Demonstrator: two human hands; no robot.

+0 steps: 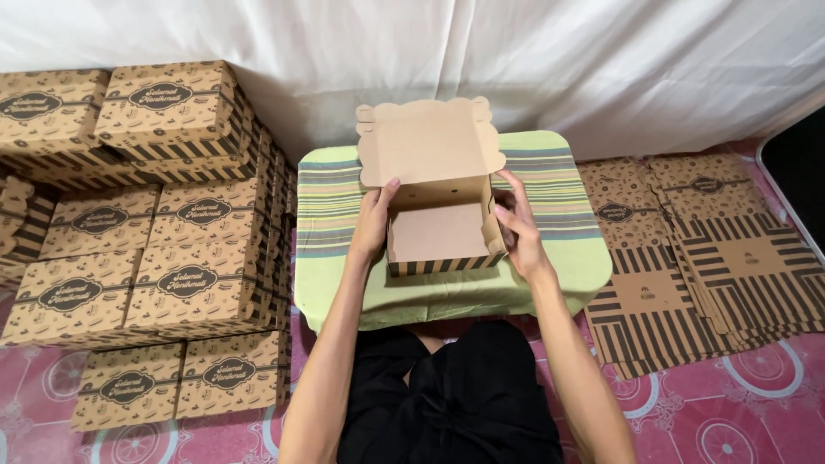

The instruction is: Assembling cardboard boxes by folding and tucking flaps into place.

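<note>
Both hands, L (371, 225) & R (518, 228), steadying open cardboard box (440, 230), striped cloth (563, 185)

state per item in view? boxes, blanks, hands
Open box: folded up, lid raised, inside bare, on the striped cloth.
Finished boxes: closed, stacked at the left.
Flat blanks: unfolded, piled flat on the floor at the right.
Left hand: fingers on the box's left wall.
Right hand: fingers on its right wall.
</note>
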